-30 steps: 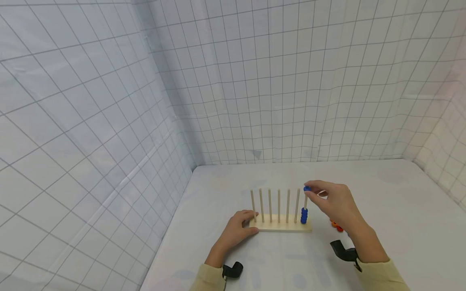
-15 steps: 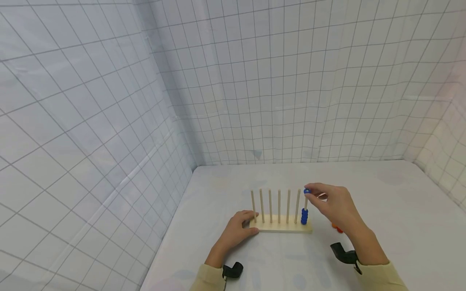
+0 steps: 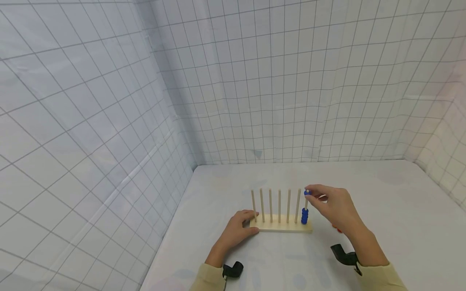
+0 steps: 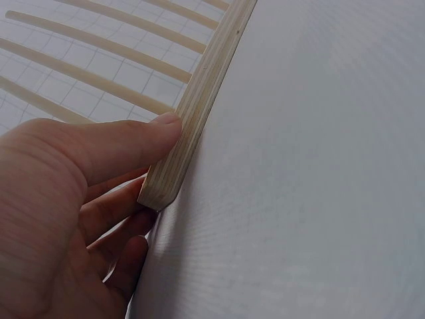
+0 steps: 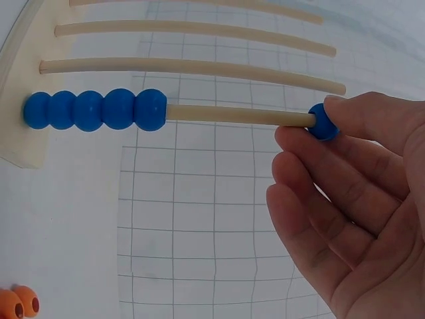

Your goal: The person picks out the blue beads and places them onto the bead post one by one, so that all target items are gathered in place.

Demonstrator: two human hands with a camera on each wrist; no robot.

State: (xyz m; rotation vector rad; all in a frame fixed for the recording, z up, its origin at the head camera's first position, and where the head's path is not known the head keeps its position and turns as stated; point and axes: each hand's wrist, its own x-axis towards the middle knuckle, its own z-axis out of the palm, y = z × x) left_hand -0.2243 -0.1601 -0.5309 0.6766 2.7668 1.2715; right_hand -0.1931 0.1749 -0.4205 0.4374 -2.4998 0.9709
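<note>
A wooden peg board [image 3: 282, 228] with several upright pegs stands on the table. My left hand [image 3: 236, 229] grips its left end, thumb on the front edge and fingers behind, as the left wrist view shows. A stack of blue beads [image 5: 89, 111] sits at the bottom of the rightmost peg [image 5: 232, 115]. My right hand [image 3: 336, 204] pinches another blue bead [image 5: 323, 123] between thumb and fingers at that peg's top end. The peg enters this bead, and a bare stretch of wood separates it from the stack below. The other pegs carry no beads.
Orange and red beads [image 5: 18, 302] lie on the white table [image 3: 382, 202] right of the board, partly hidden by my right forearm in the head view. Grid-patterned sheets [image 3: 273, 81] close off the back and sides. A black camera [image 3: 344, 255] is strapped to my right wrist.
My right hand has lowered slightly with the blue bead, and the peg's tip now shows at the bead's top. My left hand stays on the board's end.
</note>
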